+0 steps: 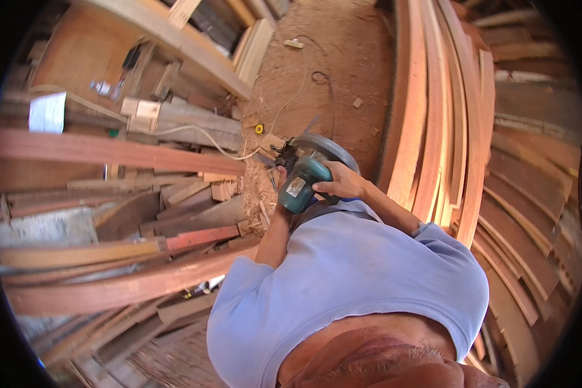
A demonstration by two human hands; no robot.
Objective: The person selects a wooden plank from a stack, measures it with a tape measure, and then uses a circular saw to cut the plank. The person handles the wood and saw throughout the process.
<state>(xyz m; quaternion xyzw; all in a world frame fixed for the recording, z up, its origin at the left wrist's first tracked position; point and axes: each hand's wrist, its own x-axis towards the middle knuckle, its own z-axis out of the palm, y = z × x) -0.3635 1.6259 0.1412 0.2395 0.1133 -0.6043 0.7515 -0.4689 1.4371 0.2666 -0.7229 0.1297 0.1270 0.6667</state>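
A dark green circular saw (299, 187) is held in front of my waist, its rounded motor housing facing up toward me. The saw's grey, curved blade guard (330, 150) points away toward the floor. My right hand (344, 182) is closed round its rear handle, the thumb lying across the top. On the other side, my left hand (282, 176) grips the body from the left; most of its fingers are hidden behind the housing. Whether the blade is turning cannot be made out.
Long reddish planks (427, 116) lie stacked at my right. Boards and offcuts (194, 213) crowd the left, with a long beam (116, 152) ending near the saw. A pale cable (200, 132) crosses them. A yellow tape measure (259, 129) and a power strip (294, 44) lie ahead on sawdust.
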